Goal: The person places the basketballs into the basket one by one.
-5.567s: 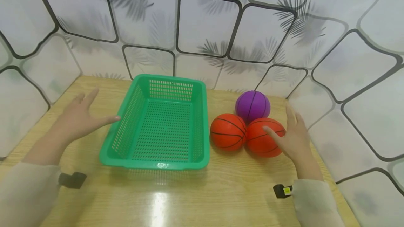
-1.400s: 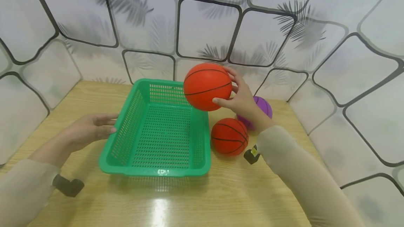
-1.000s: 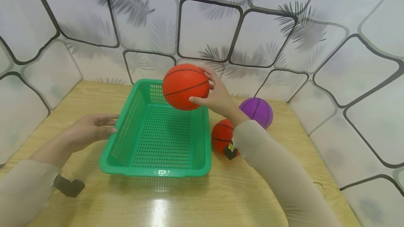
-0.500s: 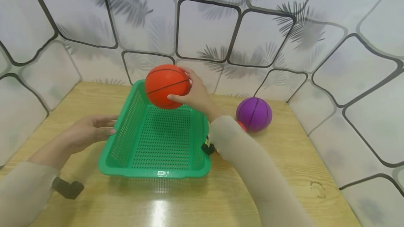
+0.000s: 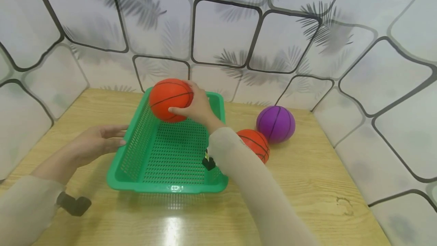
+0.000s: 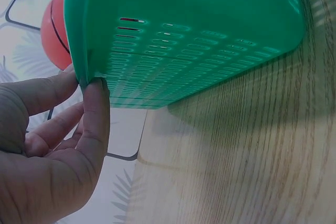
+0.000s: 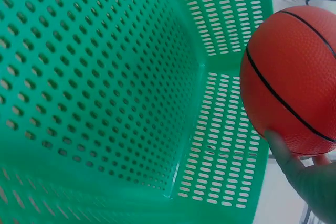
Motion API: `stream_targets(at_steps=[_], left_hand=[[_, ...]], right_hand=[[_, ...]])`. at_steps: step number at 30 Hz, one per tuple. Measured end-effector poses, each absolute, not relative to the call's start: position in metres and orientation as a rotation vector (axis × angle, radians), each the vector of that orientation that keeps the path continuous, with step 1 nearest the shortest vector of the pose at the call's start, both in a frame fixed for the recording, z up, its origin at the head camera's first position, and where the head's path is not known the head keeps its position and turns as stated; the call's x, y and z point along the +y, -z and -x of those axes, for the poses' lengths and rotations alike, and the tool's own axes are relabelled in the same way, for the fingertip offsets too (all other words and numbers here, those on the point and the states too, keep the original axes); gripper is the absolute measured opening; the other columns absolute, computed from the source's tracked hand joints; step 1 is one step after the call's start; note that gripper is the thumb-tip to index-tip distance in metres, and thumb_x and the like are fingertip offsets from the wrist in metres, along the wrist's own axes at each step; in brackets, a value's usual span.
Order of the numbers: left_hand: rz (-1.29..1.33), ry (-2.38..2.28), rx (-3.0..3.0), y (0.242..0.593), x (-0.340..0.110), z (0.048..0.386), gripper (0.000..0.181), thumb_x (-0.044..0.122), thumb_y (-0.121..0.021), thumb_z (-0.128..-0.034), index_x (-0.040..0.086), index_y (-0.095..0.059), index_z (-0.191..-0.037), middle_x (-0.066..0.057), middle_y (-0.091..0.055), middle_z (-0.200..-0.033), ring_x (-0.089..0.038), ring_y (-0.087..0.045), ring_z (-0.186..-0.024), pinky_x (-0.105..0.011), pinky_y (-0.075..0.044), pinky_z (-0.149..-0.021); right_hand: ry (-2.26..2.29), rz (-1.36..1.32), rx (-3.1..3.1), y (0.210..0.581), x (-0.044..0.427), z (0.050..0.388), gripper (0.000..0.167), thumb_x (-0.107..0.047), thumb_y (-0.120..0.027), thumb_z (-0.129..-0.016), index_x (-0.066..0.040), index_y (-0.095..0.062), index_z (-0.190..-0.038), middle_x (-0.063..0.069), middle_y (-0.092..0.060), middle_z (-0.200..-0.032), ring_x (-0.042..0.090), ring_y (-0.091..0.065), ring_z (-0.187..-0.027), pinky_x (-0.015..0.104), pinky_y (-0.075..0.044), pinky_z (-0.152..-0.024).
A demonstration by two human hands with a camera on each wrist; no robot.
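A red ball with black basketball lines (image 5: 168, 100) is gripped by my right hand (image 5: 198, 105), thumb on the near side and fingers around its right. It hangs over the far left part of a green perforated plastic basket (image 5: 167, 188). In the right wrist view the ball (image 7: 291, 77) is above the basket's floor, near its rim. My left hand (image 5: 99, 143) is at the basket's left rim; the left wrist view shows its thumb and a finger (image 6: 94, 119) pinching that rim. No ball lies on the visible basket floor.
Right of the basket, a second red basketball (image 5: 256, 143) stands on the wooden table (image 5: 300, 185), partly hidden by my right sleeve. Behind it, a purple basketball (image 5: 275, 124) sits close by. Patterned wall covering (image 5: 225, 29) bounds the table at the back and sides.
My right hand has picked up the right-hand red ball, carried it left over the basket and lowered it slightly. My left hand has come onto the basket rim and stays there.
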State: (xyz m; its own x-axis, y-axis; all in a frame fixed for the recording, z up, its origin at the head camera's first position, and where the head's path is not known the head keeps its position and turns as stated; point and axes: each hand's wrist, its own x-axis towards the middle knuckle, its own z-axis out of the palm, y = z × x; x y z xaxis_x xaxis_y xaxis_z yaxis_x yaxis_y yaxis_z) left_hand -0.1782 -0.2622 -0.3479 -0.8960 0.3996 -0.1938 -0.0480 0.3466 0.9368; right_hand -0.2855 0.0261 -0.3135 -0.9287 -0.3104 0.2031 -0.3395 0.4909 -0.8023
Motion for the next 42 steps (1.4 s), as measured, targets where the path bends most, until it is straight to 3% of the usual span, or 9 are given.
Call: stream_targets(at_steps=[6,13,19,26,32,37,42], left_hand=[[-0.325,-1.588,2.228,0.348,-0.26,0.179,0.069,0.016,-0.061,-0.0939,-0.007,-0.023,-0.147,-0.027,-0.03,-0.147,-0.03,-0.045,-0.125,-0.025,-0.047,-0.094],[-0.349,-1.567,2.253,0.349,-0.26,0.178,0.067,0.017,-0.059,-0.0954,-0.007,-0.023,-0.147,-0.027,-0.029,-0.147,-0.039,-0.038,-0.127,-0.023,-0.047,-0.094],[-0.355,-1.568,2.259,0.35,-0.26,0.178,0.067,0.018,-0.06,-0.0952,-0.008,-0.025,-0.146,-0.025,-0.028,-0.148,-0.025,-0.045,-0.124,-0.021,-0.046,-0.094],[-0.349,-1.555,2.281,0.349,-0.26,0.178,0.067,0.019,-0.061,-0.0946,-0.007,-0.026,-0.146,-0.025,-0.03,-0.148,-0.022,-0.048,-0.122,-0.022,-0.047,-0.093],[-0.338,-1.57,2.271,0.35,-0.26,0.178,0.067,0.016,-0.061,-0.0944,-0.007,-0.025,-0.146,-0.024,-0.031,-0.147,-0.009,-0.051,-0.116,-0.021,-0.047,-0.093],[-0.345,-1.578,2.261,0.35,-0.26,0.178,0.067,0.016,-0.06,-0.0948,-0.007,-0.025,-0.146,-0.026,-0.032,-0.147,-0.011,-0.051,-0.117,-0.023,-0.048,-0.093],[-0.345,-1.584,2.259,0.35,-0.26,0.178,0.066,0.016,-0.06,-0.0946,-0.007,-0.025,-0.146,-0.025,-0.032,-0.146,-0.001,-0.052,-0.11,-0.022,-0.047,-0.093]], right_hand=[[-1.396,-0.51,-2.749,0.325,0.017,0.286,0.088,-0.033,-0.085,-0.071,-0.024,-0.037,-0.144,0.007,-0.044,-0.129,0.023,-0.045,-0.114,0.036,-0.053,-0.083],[-1.388,-0.483,-2.79,0.335,0.011,0.288,0.087,-0.033,-0.084,-0.072,-0.024,-0.036,-0.144,0.01,-0.042,-0.13,0.024,-0.045,-0.115,0.036,-0.053,-0.083],[-1.374,-0.466,-2.804,0.34,0.008,0.291,0.087,-0.033,-0.084,-0.072,-0.024,-0.036,-0.144,0.011,-0.04,-0.13,0.025,-0.049,-0.111,0.038,-0.053,-0.084],[-1.333,-0.427,-2.865,0.348,0.008,0.292,0.09,-0.036,-0.083,-0.073,-0.024,-0.032,-0.147,0.014,-0.037,-0.136,0.028,-0.049,-0.114,0.041,-0.051,-0.089],[-1.316,-0.427,-2.914,0.35,0.007,0.291,0.094,-0.038,-0.083,-0.073,-0.025,-0.03,-0.149,0.017,-0.037,-0.137,0.031,-0.05,-0.115,0.045,-0.049,-0.092],[-1.328,-0.416,-2.919,0.35,0.007,0.292,0.094,-0.038,-0.082,-0.074,-0.025,-0.028,-0.15,0.017,-0.036,-0.14,0.032,-0.049,-0.117,0.046,-0.049,-0.093],[-1.308,-0.435,-2.95,0.348,0.009,0.292,0.096,-0.04,-0.081,-0.075,-0.024,-0.025,-0.151,0.016,-0.035,-0.143,0.031,-0.045,-0.123,0.045,-0.047,-0.096]])
